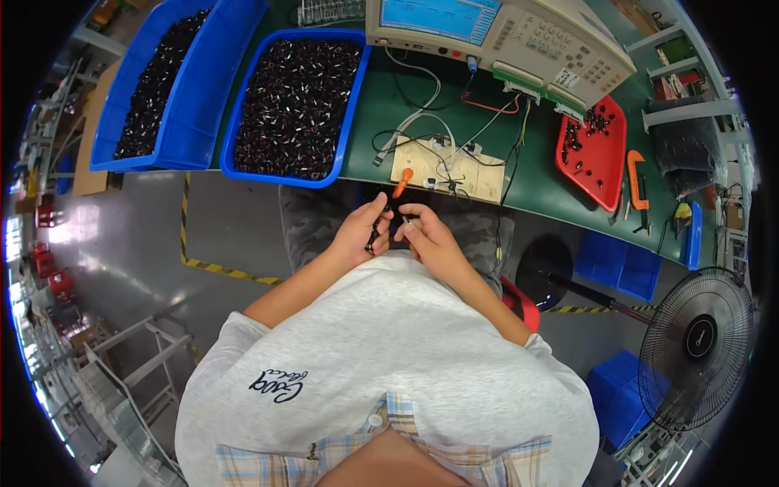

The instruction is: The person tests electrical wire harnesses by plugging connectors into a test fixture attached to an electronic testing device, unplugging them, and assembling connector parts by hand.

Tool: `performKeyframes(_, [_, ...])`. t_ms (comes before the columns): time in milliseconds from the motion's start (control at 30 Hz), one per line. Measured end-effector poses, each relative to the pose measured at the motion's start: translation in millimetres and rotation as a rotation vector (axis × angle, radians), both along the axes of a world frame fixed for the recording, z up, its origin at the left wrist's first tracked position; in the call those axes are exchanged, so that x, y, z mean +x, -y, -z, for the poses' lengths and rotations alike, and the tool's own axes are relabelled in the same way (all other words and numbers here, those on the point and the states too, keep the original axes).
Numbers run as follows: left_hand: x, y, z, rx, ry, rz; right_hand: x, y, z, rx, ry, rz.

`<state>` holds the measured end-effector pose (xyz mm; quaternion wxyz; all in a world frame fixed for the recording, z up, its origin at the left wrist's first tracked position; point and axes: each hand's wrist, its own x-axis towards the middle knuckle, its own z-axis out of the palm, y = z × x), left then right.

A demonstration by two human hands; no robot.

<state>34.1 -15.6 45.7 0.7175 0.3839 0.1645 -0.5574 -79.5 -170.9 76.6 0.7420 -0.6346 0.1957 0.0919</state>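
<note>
My left hand point(357, 233) is closed around several small black parts point(372, 239), held in front of my lap just off the table edge. Beside it, my right hand point(432, 241) has its thumb and forefinger pinched together near a small dark part point(408, 219); the exact kind is too small to make out. Just beyond the hands, an orange handle point(403, 180) sticks out at the front of a wooden board point(479, 176). The board carries wires and small clips.
A blue tray point(226, 154) and a blue bin point(195, 89), both full of small black parts, stand left. Behind the board is a test instrument point(519, 40) with a lit screen. A red tray point(604, 191) with loose parts lies right, near a fan point(698, 337).
</note>
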Motion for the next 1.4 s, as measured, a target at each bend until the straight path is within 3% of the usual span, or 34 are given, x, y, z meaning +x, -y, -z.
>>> performKeyframes(133, [-5,2,4,-0.067,0.113,0.033,4,-6,-1,0.075,0.156,-0.008])
performKeyframes(533, [-1,4,-6,-0.162,0.192,0.128,10,12,-25,0.577,-0.119,0.040])
performKeyframes(833, [0,6,-6,-0.162,0.205,0.180,6,22,-11,0.783,-0.076,0.029])
performKeyframes(1033, [-2,7,-4,-0.127,0.246,0.172,9,24,-17,0.700,-0.090,-0.035])
performKeyframes(1400, [-6,3,-10,-0.113,0.400,0.174,9,37,-17,0.922,-0.155,-0.084])
